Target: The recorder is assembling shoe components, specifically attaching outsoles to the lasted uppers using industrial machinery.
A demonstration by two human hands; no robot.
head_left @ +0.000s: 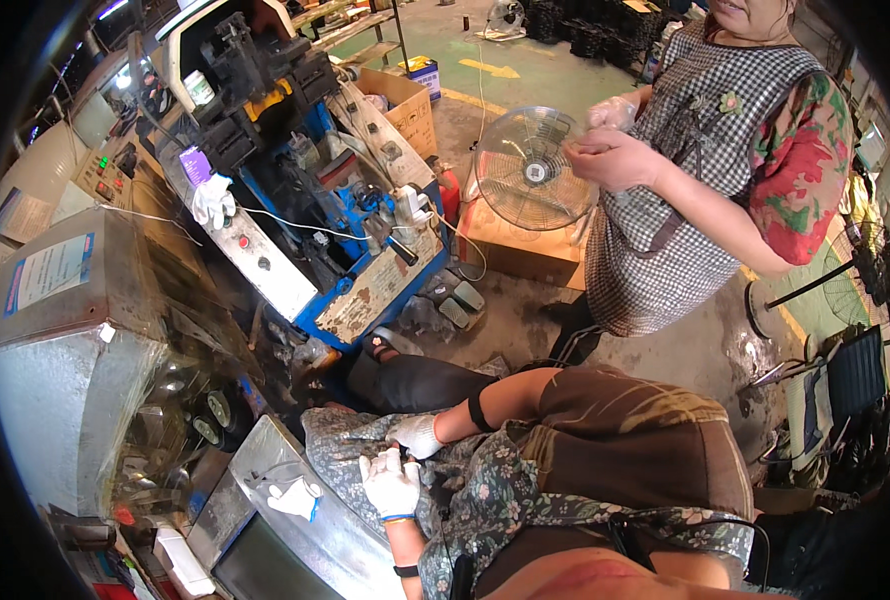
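Observation:
Both of my hands wear white knit gloves and lie close together on the dark floral apron [485, 490] over my lap. My left hand [391, 485] rests palm down with its fingers slightly apart, and nothing shows in it. Just beyond it, my right hand [417, 436] lies loosely bent on the cloth; its fingertips are small and partly hidden, with no object visible there. A loose white glove [295, 498] lies on the metal surface [340, 530] left of my left hand.
A blue-and-white machine [335, 230] stands ahead, with a white glove [213, 202] on its edge. A co-worker in a checked apron [685, 170] stands at the right, hands raised near a round fan [535, 170]. A grey metal cabinet [75, 400] is at the left.

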